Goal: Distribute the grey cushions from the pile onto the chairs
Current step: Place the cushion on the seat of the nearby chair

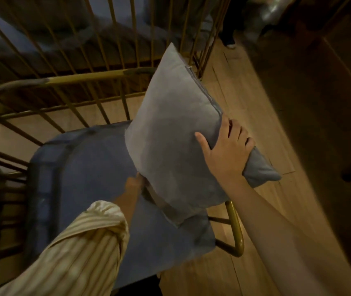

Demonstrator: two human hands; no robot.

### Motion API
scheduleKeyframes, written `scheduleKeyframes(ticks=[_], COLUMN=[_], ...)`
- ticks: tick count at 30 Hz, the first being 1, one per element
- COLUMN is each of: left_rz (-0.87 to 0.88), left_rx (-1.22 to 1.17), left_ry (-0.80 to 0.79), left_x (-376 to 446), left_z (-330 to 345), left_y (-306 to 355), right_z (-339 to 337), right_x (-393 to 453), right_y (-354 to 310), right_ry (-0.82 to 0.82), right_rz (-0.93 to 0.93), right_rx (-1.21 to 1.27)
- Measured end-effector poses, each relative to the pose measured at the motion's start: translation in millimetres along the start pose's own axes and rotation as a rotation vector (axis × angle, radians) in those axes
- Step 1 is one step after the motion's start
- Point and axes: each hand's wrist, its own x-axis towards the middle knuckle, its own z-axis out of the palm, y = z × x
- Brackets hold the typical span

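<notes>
I hold one grey cushion point(176, 133) up on edge above a chair point(97, 76) that has a gold wire back and a blue seat pad point(80, 178). My right hand point(227, 150) grips the cushion's right edge, thumb on the front face. My left hand point(135, 183) is under the cushion's lower left corner, mostly hidden behind it, with a striped sleeve on the arm. The cushion's lower edge hangs just over the seat pad's right side.
A second gold wire chair point(127, 28) with a blue pad stands behind this one. The chair's gold front leg point(237, 229) juts out at the right. Wooden floor point(245, 99) runs along the right, beside a dark wooden piece of furniture point(320, 103). Someone's shoes point(229, 42) show at the top.
</notes>
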Motion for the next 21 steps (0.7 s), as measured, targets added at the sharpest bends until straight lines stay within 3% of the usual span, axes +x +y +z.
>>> scheduleKeyframes(ticks=[4, 9, 14, 16, 19, 21], left_rz=[-0.071, -0.033, 0.080, 0.205, 0.134, 0.065], left_rx=[-0.398, -0.638, -0.835, -0.818, -0.715, -0.733], left_ry=[-0.048, -0.123, -0.118, -0.114, -0.036, -0.059], left_x=[38.0, -21.0, 116.0, 52.5, -43.2, -43.4], left_z=[34.6, 26.1, -17.1, -56.9, -113.8, -145.6], left_y=[-22.7, 12.7, -75.1, -61.1, -28.8, -45.3], right_z=[15.0, 14.4, -5.0, -9.0, -6.0, 0.3], right_x=[1.6, 3.6, 11.0, 2.6, -25.8, -48.2], right_y=[4.8, 1.6, -9.0, -13.5, -24.6, -32.9], right_ry=[0.061, 0.110, -0.022, -0.084, -0.231, -0.322], right_rz=[0.005, 0.060, 0.225, 0.303, 0.396, 0.460], right_rx=[0.041, 0.150, 0.401, 0.509, 0.667, 0.794])
